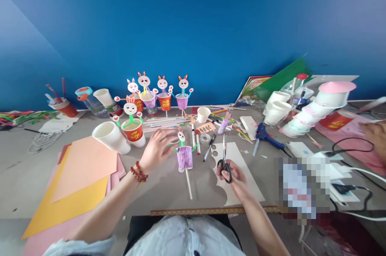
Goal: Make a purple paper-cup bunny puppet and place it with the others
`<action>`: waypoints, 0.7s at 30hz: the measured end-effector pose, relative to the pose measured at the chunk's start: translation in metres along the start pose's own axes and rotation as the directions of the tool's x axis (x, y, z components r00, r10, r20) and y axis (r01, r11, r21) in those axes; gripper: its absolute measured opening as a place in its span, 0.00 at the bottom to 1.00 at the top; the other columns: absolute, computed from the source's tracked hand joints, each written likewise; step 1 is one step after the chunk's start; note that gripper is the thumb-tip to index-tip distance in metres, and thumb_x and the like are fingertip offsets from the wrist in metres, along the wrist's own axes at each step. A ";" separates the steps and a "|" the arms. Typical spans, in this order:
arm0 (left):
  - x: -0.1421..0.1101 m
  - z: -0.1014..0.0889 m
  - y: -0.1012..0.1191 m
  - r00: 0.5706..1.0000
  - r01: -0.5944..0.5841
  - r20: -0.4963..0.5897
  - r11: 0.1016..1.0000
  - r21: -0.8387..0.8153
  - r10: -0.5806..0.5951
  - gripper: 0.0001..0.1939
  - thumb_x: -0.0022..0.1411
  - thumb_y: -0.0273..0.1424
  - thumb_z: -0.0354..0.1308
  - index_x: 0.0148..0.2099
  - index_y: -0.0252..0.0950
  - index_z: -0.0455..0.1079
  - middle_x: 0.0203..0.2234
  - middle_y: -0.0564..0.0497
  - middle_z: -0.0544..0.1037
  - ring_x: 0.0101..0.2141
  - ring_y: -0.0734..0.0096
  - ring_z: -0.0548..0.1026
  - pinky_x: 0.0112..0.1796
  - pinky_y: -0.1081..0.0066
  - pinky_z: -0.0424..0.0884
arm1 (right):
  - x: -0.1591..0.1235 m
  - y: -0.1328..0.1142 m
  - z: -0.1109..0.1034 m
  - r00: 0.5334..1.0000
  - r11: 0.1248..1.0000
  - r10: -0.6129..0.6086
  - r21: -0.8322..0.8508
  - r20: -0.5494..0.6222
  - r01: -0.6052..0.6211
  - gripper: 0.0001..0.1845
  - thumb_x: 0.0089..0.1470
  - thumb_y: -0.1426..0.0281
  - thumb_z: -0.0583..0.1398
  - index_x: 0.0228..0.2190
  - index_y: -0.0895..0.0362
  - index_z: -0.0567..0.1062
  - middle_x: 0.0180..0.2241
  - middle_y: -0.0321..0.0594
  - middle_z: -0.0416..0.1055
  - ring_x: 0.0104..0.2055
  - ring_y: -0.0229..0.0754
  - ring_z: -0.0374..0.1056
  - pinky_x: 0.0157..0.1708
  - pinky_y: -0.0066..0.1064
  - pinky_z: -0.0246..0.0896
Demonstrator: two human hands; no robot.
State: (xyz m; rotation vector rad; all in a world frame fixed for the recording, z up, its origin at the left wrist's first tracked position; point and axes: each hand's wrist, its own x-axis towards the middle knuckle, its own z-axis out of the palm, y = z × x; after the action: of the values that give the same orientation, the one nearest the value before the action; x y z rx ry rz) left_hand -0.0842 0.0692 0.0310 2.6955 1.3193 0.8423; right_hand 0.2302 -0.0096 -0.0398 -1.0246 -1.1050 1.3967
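Holding metal-bladed scissors [224,154], the right hand [236,175] overlies scalloped paper [239,160].

With twelve o'clock straight ahead of the person's torso [185,240], the left hand [157,147] is out at eleven and the right hand [234,175] at one. The bare left forearm [104,207] slants inward, pointing between one and two, and its wrist [145,164] continues that line. The back of the left hand faces up, its fingers [164,134] slightly spread and gently bent. The right forearm [259,212], also bare, points towards eleven, and the right hand's fingers are curled in a grip. The hands are well apart, the left reaching farther forward.
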 end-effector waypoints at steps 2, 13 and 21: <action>-0.001 0.008 -0.016 0.989 0.132 -0.068 0.991 -0.001 -0.132 0.12 0.70 0.30 0.49 0.49 0.40 0.73 0.52 0.45 0.75 0.55 0.61 0.71 0.56 0.57 0.67 | -0.001 -0.005 0.004 1.000 0.999 0.026 -0.039 0.000 -0.026 0.18 0.50 0.56 0.69 0.33 0.57 0.74 0.29 0.42 0.74 0.28 0.40 0.64 0.29 0.32 0.59; 0.007 0.048 -0.032 0.980 0.157 0.108 0.985 0.076 -0.165 0.05 0.63 0.25 0.55 0.36 0.37 0.73 0.38 0.46 0.78 0.46 0.58 0.74 0.51 0.56 0.68 | 0.008 -0.007 0.030 0.998 0.956 -0.057 -0.285 0.028 0.063 0.16 0.52 0.56 0.67 0.34 0.55 0.73 0.34 0.43 0.78 0.34 0.44 0.72 0.31 0.31 0.65; -0.009 -0.006 0.000 0.937 0.288 -0.153 0.943 -0.166 -0.313 0.06 0.71 0.32 0.48 0.43 0.38 0.65 0.37 0.47 0.77 0.40 0.65 0.76 0.42 0.66 0.72 | 0.017 -0.016 0.045 0.979 0.957 -0.182 -0.245 -0.093 0.154 0.16 0.49 0.61 0.70 0.33 0.53 0.70 0.31 0.38 0.75 0.27 0.38 0.66 0.28 0.31 0.63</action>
State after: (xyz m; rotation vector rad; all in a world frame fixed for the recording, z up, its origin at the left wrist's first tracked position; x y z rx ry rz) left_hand -0.0916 0.0615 0.0319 2.2743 1.5875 1.1092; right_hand 0.1882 0.0034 -0.0147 -1.1362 -1.2631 1.0751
